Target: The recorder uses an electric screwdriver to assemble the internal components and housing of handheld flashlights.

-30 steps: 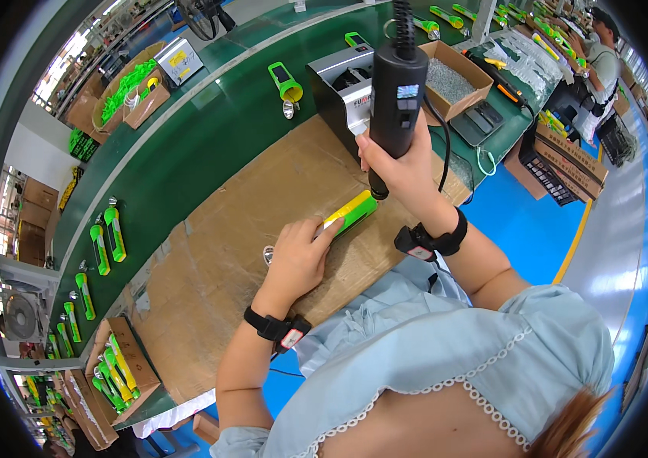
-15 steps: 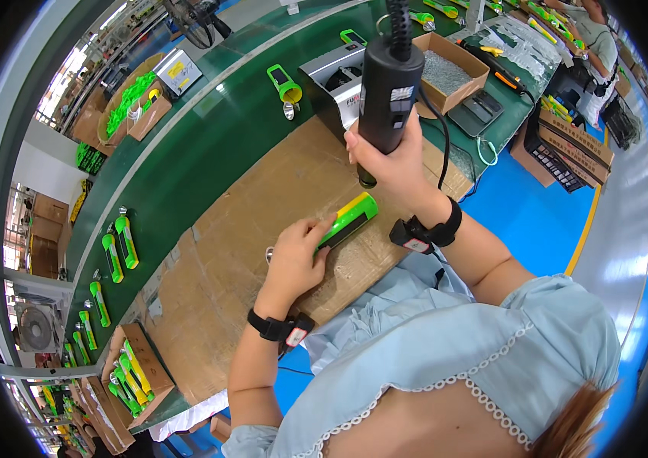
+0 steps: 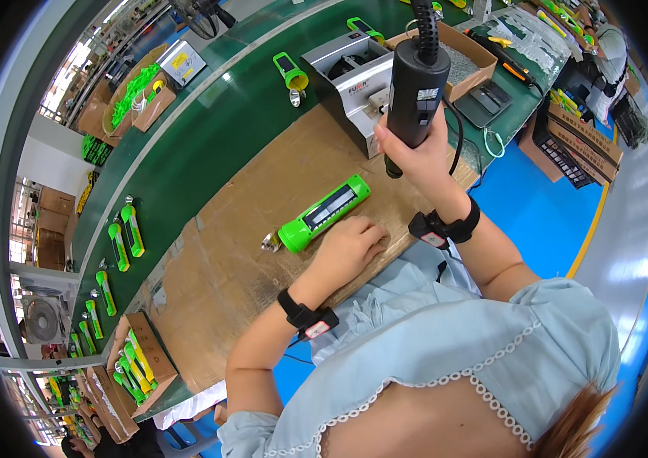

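A green flashlight (image 3: 325, 211) lies at a slant on the cardboard sheet (image 3: 225, 252). The long dark panel on its side faces up, and a loose-looking silver reflector piece (image 3: 270, 242) sits by its wide left end. Just on the near side of the flashlight, my left hand (image 3: 350, 248) rests palm down on the cardboard. Its bent fingers are slightly apart, and nothing shows in them. Above and right of the flashlight, my right hand (image 3: 419, 153) is wrapped round a black electric screwdriver (image 3: 418, 95), held upright with its tip down and clear of the flashlight.
A silver-and-black machine (image 3: 350, 80) stands at the far edge of the cardboard, beside an open carton (image 3: 467, 84) of small parts. Several flashlights (image 3: 131, 229) stand along the green bench at left. A carton (image 3: 144, 359) of flashlights sits at the near left.
My left hand has let go of the flashlight and moved right, to its near side. The flashlight now shows its panel upward. The screwdriver stays raised in my right hand.
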Action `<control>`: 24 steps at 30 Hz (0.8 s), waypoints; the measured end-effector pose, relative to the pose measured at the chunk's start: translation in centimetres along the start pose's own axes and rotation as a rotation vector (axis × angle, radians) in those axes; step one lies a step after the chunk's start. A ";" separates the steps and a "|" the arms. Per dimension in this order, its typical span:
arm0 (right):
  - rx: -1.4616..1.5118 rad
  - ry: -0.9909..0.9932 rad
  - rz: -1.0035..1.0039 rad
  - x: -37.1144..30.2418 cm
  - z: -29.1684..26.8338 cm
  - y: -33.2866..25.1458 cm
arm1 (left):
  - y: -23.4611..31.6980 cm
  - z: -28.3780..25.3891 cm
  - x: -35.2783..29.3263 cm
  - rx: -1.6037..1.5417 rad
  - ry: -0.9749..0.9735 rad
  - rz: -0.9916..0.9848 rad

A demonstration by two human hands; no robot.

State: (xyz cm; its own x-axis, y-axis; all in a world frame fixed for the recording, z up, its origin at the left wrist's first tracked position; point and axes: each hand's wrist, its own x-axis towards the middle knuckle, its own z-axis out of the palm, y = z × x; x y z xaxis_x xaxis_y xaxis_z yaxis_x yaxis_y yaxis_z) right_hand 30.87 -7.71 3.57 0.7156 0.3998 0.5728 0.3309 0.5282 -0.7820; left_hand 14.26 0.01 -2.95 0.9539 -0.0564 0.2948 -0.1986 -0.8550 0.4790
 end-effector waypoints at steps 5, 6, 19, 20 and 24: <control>-0.020 -0.012 0.025 -0.4 -1.0 -0.3 | 0.0 1.2 1.1 -0.054 -0.011 -0.026; -0.034 0.002 0.030 -0.4 -1.1 -0.3 | 0.1 1.3 1.2 -0.031 -0.017 -0.055; -0.097 -0.033 0.027 -1.0 -3.2 0.0 | 0.7 1.1 1.6 0.034 -0.085 -0.148; -0.096 -0.036 0.027 -1.2 -3.4 0.1 | 0.7 1.0 1.7 0.033 -0.083 -0.149; -0.105 -0.033 0.130 -2.0 -4.1 0.5 | 1.0 0.8 2.3 0.281 -0.077 -0.164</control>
State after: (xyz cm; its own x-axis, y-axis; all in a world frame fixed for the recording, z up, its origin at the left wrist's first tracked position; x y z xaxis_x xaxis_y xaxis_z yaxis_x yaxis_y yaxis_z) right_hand 32.17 -11.32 1.00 0.7369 0.4846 0.4713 0.3005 0.3898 -0.8705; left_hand 16.39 -1.38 -2.46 0.9843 0.0639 0.1647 0.0183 -0.9641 0.2647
